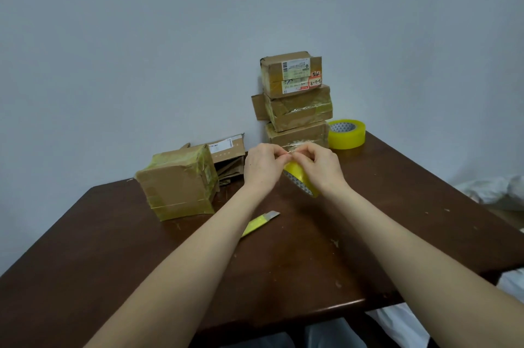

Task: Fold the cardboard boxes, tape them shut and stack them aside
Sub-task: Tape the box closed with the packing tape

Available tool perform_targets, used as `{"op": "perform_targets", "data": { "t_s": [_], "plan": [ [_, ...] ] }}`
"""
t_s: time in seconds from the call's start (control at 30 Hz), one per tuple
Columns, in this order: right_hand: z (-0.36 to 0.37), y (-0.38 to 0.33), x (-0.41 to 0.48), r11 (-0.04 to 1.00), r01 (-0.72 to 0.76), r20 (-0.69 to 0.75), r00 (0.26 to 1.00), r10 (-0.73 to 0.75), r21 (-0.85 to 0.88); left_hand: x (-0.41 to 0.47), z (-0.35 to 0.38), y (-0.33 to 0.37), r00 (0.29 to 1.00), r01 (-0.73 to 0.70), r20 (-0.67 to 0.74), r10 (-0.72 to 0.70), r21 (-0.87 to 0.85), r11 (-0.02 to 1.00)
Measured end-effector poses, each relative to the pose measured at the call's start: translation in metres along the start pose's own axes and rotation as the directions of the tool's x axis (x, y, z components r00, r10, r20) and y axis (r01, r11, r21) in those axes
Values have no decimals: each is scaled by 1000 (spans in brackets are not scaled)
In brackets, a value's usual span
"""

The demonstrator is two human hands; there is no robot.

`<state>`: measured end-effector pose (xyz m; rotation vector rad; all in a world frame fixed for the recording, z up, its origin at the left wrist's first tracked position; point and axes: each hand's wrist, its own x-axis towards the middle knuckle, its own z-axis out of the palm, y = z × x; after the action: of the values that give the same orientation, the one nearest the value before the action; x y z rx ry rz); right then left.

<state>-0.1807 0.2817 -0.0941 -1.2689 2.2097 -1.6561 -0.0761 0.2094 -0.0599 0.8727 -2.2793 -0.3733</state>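
Both hands are raised over the middle of the brown table (113,248). My right hand (320,167) holds a yellow tape roll (297,177), its fingers curled over the top. My left hand (262,165) pinches the clear loose end of the tape at the roll's upper edge. A taped cardboard box (177,182) sits to the left on the table. Behind it lies an open, untaped box (228,157). A stack of three taped boxes (296,95) stands against the wall at the back.
A second yellow tape roll (346,133) lies to the right of the stack. A yellow utility knife (259,223) rests on the table beneath my left forearm. White cloth (493,189) lies beyond the table's right edge.
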Motion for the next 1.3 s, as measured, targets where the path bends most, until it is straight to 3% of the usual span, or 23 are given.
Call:
{"op": "perform_targets", "data": {
  "t_s": [0.3, 0.43, 0.6, 0.73, 0.83, 0.9, 1.07, 1.2, 1.3],
  "plan": [
    [-9, -2, -2, 988, -87, 47, 996, 81, 131, 6, 7, -4, 997, 76, -11, -77, -98, 992],
    [-8, 0, -1, 999, -38, 90, 995, 34, 36, 3, 8, -11, 997, 82, -2, -83, -105, 991],
    [-5, 3, -5, 972, 13, 66, 998, 3, -233, 0, -2, -30, 985, 167, 34, -167, 17, 986],
    [-3, 12, -17, 812, 93, 232, 971, 54, -577, -12, -7, -41, 983, 135, 112, -147, 111, 985],
    [8, 10, -24, 737, 131, 293, 951, 95, -664, -25, -7, -46, 986, 118, 109, -130, 106, 987],
    [19, -5, -22, 771, 132, 256, 966, 42, -623, -28, -16, -53, 995, 91, 39, -95, 94, 991],
    [85, -78, -7, 925, 270, 206, 954, -219, -269, -14, -68, -92, 978, 104, -194, -78, 128, 986],
    [145, -125, 9, 948, 258, 314, 930, -191, -188, 6, -120, -143, 924, 226, -347, -160, 159, 961],
    [183, -143, 21, 941, 263, 395, 904, -162, -215, 28, -139, -184, 903, 381, -279, -325, 174, 908]
  ]
}}
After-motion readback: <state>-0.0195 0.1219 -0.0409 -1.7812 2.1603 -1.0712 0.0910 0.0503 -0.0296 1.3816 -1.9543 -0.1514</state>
